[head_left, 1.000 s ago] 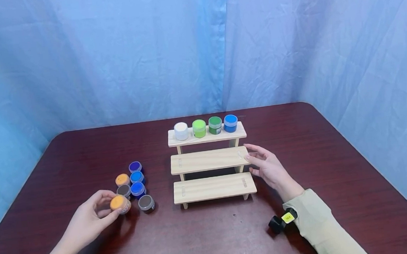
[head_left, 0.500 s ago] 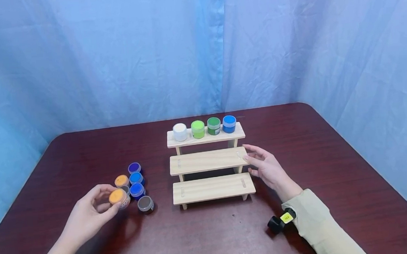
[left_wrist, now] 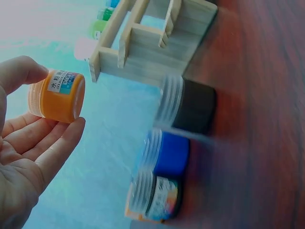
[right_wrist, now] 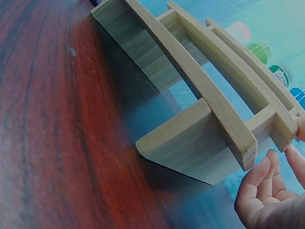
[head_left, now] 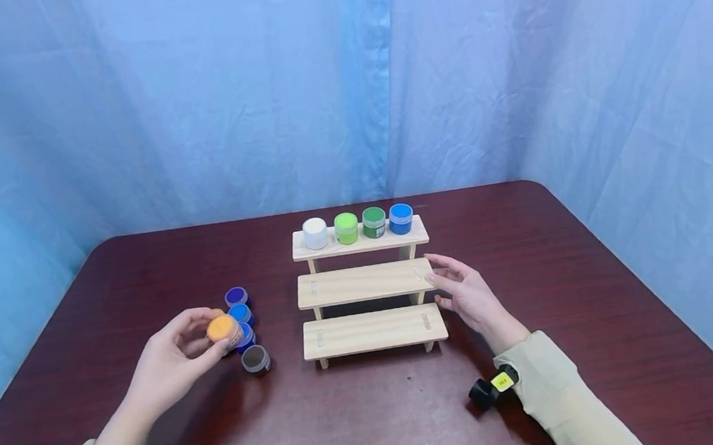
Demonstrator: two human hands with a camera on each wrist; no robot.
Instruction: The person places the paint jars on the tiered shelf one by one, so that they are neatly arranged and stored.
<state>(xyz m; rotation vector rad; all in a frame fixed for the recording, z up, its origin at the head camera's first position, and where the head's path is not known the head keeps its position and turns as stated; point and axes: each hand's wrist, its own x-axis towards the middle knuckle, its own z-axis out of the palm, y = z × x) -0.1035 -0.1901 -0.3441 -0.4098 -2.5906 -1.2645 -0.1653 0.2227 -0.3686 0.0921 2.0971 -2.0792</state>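
Observation:
My left hand (head_left: pixel 169 356) pinches an orange paint jar (head_left: pixel 223 329) between thumb and fingers, above the other jars on the table. In the left wrist view this jar (left_wrist: pixel 62 97) shows a printed label and is raised off the table. My right hand (head_left: pixel 465 294) grips the right end of the middle shelf of a three-step wooden stand (head_left: pixel 361 285), thumb on the shelf's top. On the top step stand a white jar (head_left: pixel 315 233), a light green jar (head_left: pixel 346 229), a dark green jar (head_left: pixel 374 222) and a blue jar (head_left: pixel 401 219).
Left of the stand, a purple-blue jar (head_left: pixel 236 297), two blue jars (head_left: pixel 241 315) and a dark brown jar (head_left: pixel 255 360) sit on the dark red table (head_left: pixel 359 418). Another dark jar (left_wrist: pixel 164 195) and an orange one are mostly hidden behind my left hand. Blue curtains (head_left: pixel 247 105) surround the table.
My left hand has lifted the orange jar and carried it a little right and away from me, now covering the other orange jar. The right hand stays at the stand.

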